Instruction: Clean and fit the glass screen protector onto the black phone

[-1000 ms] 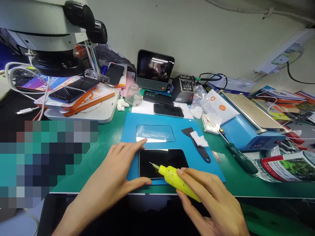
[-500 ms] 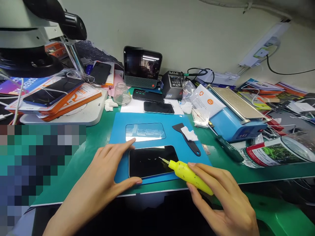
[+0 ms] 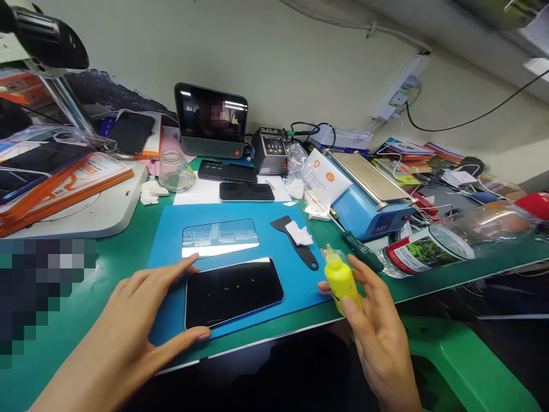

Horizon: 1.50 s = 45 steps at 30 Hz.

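A phone (image 3: 231,297) with a black screen lies on the blue mat (image 3: 163,229), several small clear droplets on its glass. My left hand (image 3: 141,315) grips its left end, thumb at the near corner and fingers at the far one. My right hand (image 3: 375,326) is closed round a yellow squeeze bottle (image 3: 339,283), held nearly upright with its nozzle up, right of the phone. Behind the phone lies a clear glass screen sheet (image 3: 221,236). A black scraper (image 3: 300,249) rests to the right, a crumpled white tissue (image 3: 299,233) on its handle.
Farther back are two more phones (image 3: 246,192), a glass jar (image 3: 174,171) and a smart display (image 3: 212,123). A blue heating machine (image 3: 371,203), a green-handled tool (image 3: 362,252) and a labelled plastic jar (image 3: 420,252) stand right. Stacked boxes (image 3: 64,189) are at left.
The yellow bottle has swung from pointing its nozzle over the phone to upright, away to the phone's right. The view has shifted right. My left hand keeps its place on the phone.
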Available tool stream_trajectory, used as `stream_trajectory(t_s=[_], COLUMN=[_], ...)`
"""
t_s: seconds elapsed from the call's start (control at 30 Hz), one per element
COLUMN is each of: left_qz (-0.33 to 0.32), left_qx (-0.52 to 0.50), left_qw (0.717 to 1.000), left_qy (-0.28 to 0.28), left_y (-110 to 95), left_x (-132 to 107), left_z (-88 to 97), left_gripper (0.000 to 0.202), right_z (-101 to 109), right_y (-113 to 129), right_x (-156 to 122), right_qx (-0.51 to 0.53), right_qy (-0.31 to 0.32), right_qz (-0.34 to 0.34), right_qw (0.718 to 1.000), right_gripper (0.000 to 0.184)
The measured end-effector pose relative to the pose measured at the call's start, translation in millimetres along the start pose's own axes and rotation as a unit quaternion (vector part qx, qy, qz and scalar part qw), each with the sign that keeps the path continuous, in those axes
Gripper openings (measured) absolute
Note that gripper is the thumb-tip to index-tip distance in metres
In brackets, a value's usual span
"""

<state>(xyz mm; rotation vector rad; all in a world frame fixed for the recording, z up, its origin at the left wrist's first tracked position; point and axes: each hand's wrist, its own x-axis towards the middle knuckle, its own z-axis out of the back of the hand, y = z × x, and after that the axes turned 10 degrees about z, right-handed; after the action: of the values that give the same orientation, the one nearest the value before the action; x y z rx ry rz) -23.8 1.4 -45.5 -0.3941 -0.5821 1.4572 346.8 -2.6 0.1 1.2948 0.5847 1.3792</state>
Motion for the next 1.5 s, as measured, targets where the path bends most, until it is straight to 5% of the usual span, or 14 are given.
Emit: stream_trajectory(t_s=[0.2,0.43,0.6,0.7,0.77,0.83,1.03,1.2,1.5], left_qz=[-0.007,0.005,0.010,0.007,0.002,-0.006,-0.019,-0.014,-0.014], left_qx=[0.009,0.013,-0.005,-0.012,-0.015,-0.019,-0.018,-0.021,-0.038], left_qw=[1.000,1.000,1.000,1.000,1.000,1.000,1.000,1.000,0.999], left_qy=[-0.002,0.004,-0.004,0.000,-0.006,-0.011,-0.012,0.015,0.024], left_y=[11.2,9.8,3.6,-1.3,-4.9,-7.9,-12.1,-17.6,-23.0], left_x=[1.5,-1.3,-0.4,0.6,1.9,3.5,5.8,5.4,5.7], left_z=[-7.8,-6.8,-6.9,-4.7,-2.8,-1.3,3.3,7.0,12.0], left_gripper=[0.093,0.095,0.086,0.089,0.087,0.083,0.079,0.083,0.083], right_z=[12.9,17.5,11.1,2.0,-8.8,-23.1,-57.1,-56.5,-48.7], right_y=[-23.0,-47.3,-34.9,-18.3,-6.5,2.7,7.8,5.0,9.8], right_x=[40.7,60.1,44.1,36.8,39.6,49.3,88.8,103.7,106.4], right_qx=[0.018,-0.080,-0.181,-0.252,-0.352,-0.461,-0.548,-0.523,-0.375], right_qy=[-0.118,-0.126,-0.156,-0.212,-0.119,0.014,0.089,0.128,0.112], right_qz=[-0.019,0.030,0.132,0.240,0.298,0.297,0.243,0.240,0.240], right_qw=[0.993,0.988,0.962,0.913,0.879,0.836,0.796,0.807,0.889], right_gripper=[0.062,0.068,0.070,0.040,0.021,0.030,0.050,0.049,0.049])
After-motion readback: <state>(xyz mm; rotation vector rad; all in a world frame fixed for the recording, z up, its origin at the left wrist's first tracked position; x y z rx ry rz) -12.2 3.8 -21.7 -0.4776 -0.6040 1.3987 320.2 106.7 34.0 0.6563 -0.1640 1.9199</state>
